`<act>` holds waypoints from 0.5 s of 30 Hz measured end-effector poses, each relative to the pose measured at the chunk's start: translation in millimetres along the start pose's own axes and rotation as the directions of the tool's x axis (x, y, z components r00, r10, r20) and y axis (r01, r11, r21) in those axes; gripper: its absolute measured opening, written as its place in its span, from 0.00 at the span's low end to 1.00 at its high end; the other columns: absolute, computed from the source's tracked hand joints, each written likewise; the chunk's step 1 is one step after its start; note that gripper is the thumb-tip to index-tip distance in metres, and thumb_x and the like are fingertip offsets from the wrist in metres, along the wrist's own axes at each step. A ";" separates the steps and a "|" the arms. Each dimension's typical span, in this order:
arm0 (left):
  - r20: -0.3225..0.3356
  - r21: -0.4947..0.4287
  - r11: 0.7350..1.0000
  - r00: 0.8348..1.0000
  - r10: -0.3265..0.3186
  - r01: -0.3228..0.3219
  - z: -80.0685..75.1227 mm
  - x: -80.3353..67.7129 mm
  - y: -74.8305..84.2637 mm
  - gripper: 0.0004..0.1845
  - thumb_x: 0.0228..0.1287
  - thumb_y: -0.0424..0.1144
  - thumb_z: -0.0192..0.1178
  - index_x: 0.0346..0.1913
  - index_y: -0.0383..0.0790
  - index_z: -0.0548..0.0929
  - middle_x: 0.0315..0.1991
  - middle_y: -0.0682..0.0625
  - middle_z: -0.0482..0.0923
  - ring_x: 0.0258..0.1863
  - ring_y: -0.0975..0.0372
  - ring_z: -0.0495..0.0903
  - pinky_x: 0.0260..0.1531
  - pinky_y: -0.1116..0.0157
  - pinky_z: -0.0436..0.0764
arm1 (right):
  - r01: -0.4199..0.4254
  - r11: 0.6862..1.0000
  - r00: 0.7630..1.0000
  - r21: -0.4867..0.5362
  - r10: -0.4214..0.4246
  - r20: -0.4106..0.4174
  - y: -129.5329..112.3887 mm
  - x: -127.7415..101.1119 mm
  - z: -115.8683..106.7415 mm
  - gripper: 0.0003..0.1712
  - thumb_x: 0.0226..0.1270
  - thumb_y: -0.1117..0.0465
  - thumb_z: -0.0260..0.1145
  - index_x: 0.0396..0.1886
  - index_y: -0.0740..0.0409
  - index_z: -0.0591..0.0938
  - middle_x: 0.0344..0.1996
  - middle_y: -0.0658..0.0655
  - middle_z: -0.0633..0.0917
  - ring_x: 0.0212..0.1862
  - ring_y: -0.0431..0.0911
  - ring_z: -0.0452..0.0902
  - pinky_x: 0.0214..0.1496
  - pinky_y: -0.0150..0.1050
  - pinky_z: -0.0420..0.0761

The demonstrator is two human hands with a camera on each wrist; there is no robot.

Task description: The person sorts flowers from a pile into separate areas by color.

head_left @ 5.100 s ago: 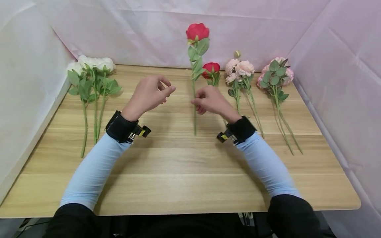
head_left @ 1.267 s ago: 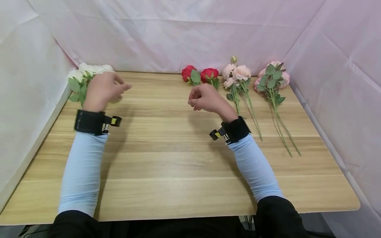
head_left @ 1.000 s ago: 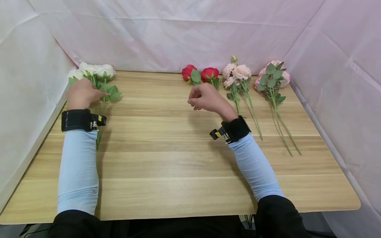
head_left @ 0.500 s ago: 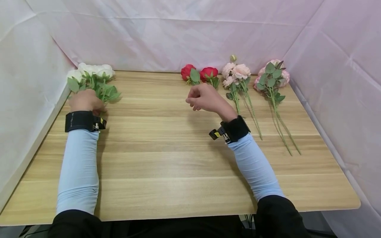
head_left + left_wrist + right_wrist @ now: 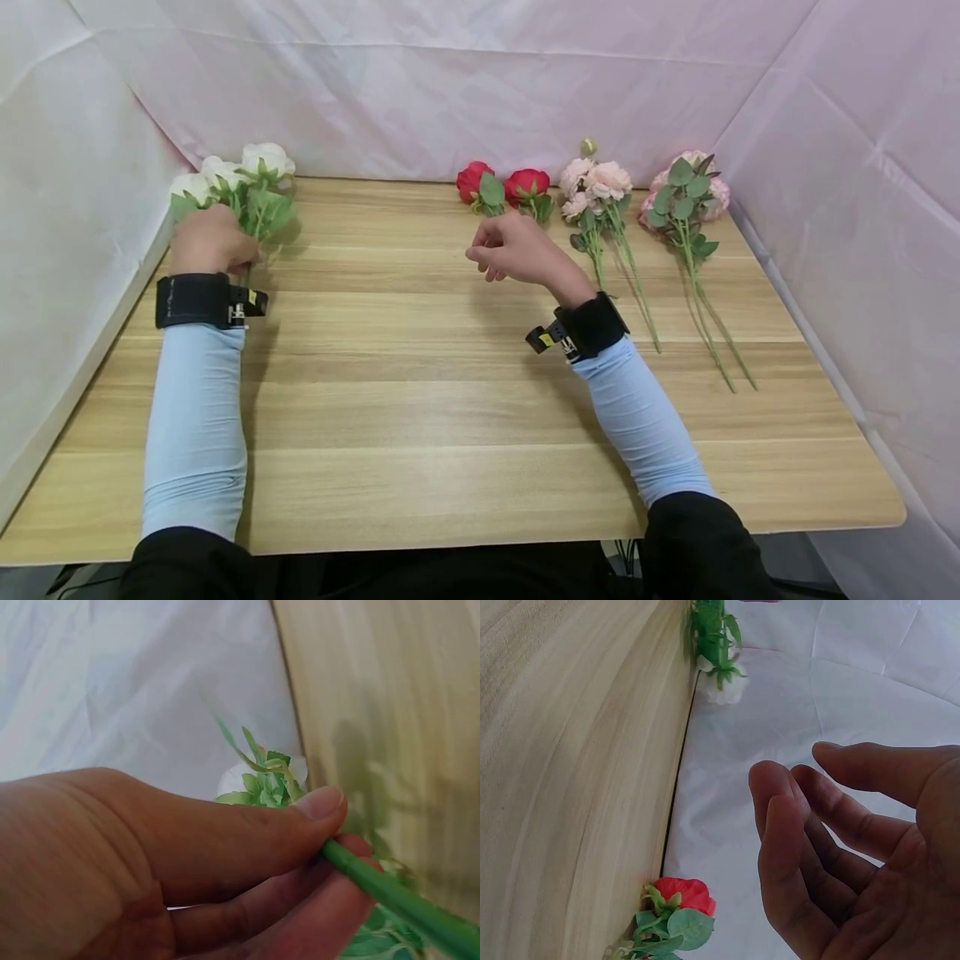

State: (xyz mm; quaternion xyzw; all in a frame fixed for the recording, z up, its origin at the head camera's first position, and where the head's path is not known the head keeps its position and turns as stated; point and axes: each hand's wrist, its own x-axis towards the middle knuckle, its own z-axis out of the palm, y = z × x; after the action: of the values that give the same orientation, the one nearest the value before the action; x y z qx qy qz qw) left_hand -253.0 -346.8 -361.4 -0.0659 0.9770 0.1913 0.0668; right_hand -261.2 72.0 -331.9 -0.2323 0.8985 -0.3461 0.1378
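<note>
Seen from the head: holding a white rose (image 5: 267,160) in the left hand (image 5: 212,242), with fingers clamped on it below bloom and leaves, the bloom just beyond them and slightly to the right. Also just beyond those fingers, more white roses (image 5: 218,170), close beside the held one at the back of the desk (image 5: 450,467). Hovering above the desk with the right hand (image 5: 517,247), fingers loosely curled and holding nothing. Just beyond the right fingers, two red roses (image 5: 527,184); to their right, pale pink flowers (image 5: 613,178) with a small bud (image 5: 588,147); farther right, a leafy pink bunch (image 5: 686,198). Well beyond both sets of fingers, pale cloth (image 5: 450,100); behind the fingers, toward the person, black wristbands (image 5: 193,302) and light blue sleeves (image 5: 198,417).

Seen from the left wrist: pinching a green stem (image 5: 405,904) between thumb and fingers, its bare length slanting away to the lower right of the fingertips. Past the thumb, green leaves (image 5: 266,789) and part of a whitish bloom, otherwise hidden.

Seen from the right wrist: holding nothing, with thumb apart from the bent fingers. Below and left of the fingers, one red rose; above and left, a pale bloom (image 5: 726,688) with greenery.
</note>
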 end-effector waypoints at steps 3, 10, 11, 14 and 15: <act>-0.030 -0.003 1.000 1.000 0.004 -0.005 -8.1 -4.5 5.7 0.17 0.60 0.40 0.69 0.17 0.34 0.84 0.14 0.45 0.82 0.22 0.50 0.79 0.29 0.53 0.74 | -0.002 1.000 1.000 -0.001 0.002 0.007 -0.6 0.3 0.2 0.10 0.76 0.56 0.65 0.40 0.59 0.85 0.31 0.59 0.88 0.38 0.59 0.89 0.42 0.51 0.88; -0.147 -0.021 1.000 0.989 0.013 -0.017 -29.7 -17.8 23.2 0.20 0.59 0.41 0.69 0.12 0.36 0.85 0.15 0.45 0.79 0.31 0.43 0.78 0.30 0.50 0.72 | -0.018 1.000 1.000 -0.004 0.018 0.011 -0.8 1.1 0.8 0.10 0.76 0.56 0.65 0.40 0.58 0.85 0.31 0.59 0.88 0.37 0.57 0.89 0.44 0.54 0.88; -0.164 -0.022 1.000 0.986 0.019 -0.022 -32.0 -19.9 25.5 0.20 0.60 0.41 0.69 0.12 0.36 0.85 0.14 0.46 0.78 0.32 0.43 0.77 0.30 0.51 0.71 | -0.018 1.000 1.000 -0.002 0.018 0.011 -0.5 1.3 0.9 0.10 0.76 0.56 0.65 0.40 0.59 0.85 0.31 0.60 0.88 0.36 0.56 0.89 0.43 0.53 0.88; -0.201 -0.025 0.999 0.979 0.029 -0.035 -36.7 -24.9 30.7 0.21 0.59 0.40 0.68 0.10 0.37 0.83 0.11 0.50 0.75 0.28 0.47 0.74 0.29 0.54 0.68 | -0.017 1.000 1.000 -0.004 0.017 0.008 0.8 2.2 1.7 0.10 0.76 0.56 0.65 0.39 0.58 0.85 0.32 0.60 0.88 0.34 0.52 0.88 0.41 0.50 0.88; -0.211 -0.030 0.999 0.977 0.031 -0.038 -37.5 -26.4 31.8 0.21 0.59 0.39 0.67 0.10 0.38 0.83 0.10 0.52 0.73 0.27 0.49 0.74 0.28 0.55 0.68 | -0.016 1.000 1.000 -0.004 0.016 0.008 1.4 2.5 2.2 0.10 0.76 0.56 0.65 0.39 0.58 0.85 0.32 0.60 0.88 0.33 0.52 0.88 0.41 0.50 0.88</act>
State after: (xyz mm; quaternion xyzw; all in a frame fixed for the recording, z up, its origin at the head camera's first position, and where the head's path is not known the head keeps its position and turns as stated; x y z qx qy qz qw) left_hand -235.9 -329.3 -311.2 -0.0700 0.9762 0.2009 -0.0412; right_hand -262.9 70.4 -334.7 -0.2270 0.9004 -0.3423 0.1436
